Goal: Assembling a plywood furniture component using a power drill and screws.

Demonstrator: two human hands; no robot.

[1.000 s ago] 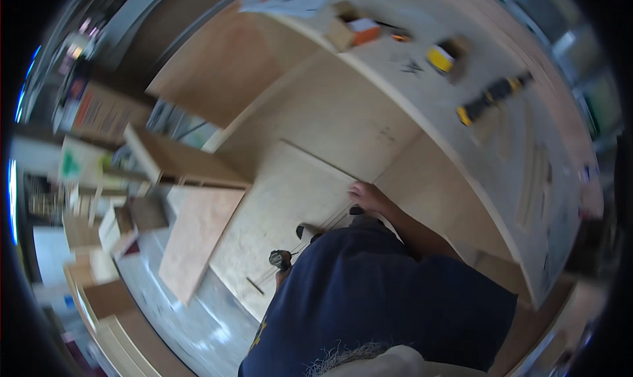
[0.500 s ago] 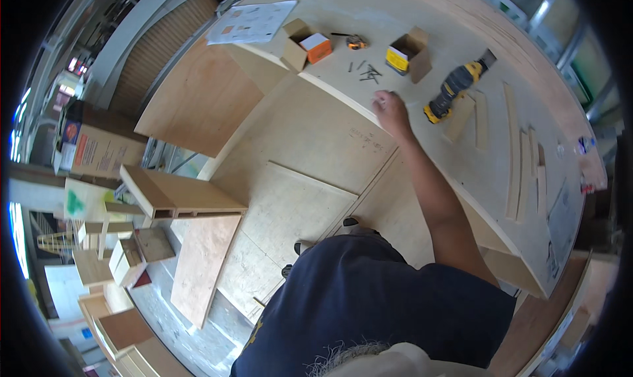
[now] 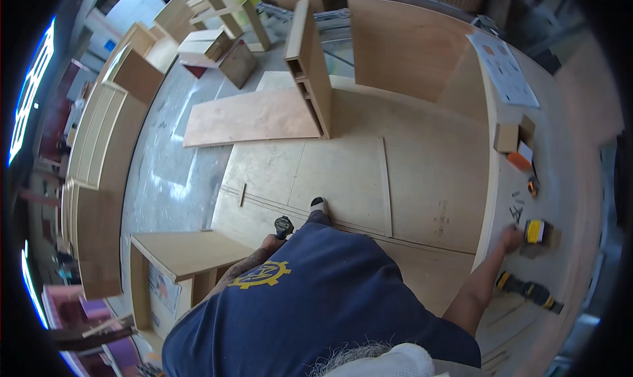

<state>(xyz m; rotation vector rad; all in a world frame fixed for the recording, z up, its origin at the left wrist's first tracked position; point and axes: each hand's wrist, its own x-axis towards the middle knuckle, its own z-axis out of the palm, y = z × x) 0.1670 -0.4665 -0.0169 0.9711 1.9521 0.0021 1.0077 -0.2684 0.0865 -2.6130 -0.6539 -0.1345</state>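
Note:
My left hand (image 3: 270, 244) is closed around a black tool (image 3: 284, 227), which looks like a cordless drill, low beside my body. Over the raised panel on the right, my right hand (image 3: 510, 238) has its fingers curled together next to a small pile of screws (image 3: 515, 213). Whether a screw is in those fingers is too small to tell. Just right of that hand stands an opened box with a yellow label (image 3: 535, 230). Nearer me on the same panel lies a black and yellow multi-tool (image 3: 527, 290).
Farther along the panel are an orange-sided open carton (image 3: 519, 158), a tape measure (image 3: 533, 186) and a printed sheet (image 3: 503, 70). An upright wooden frame (image 3: 310, 73) and a loose board (image 3: 250, 118) stand ahead. A cabinet (image 3: 198, 251) is on my left.
My view has swung to the left, so the panel now sits at the right. My left hand with the black tool has come into view. My right hand stays near the screws.

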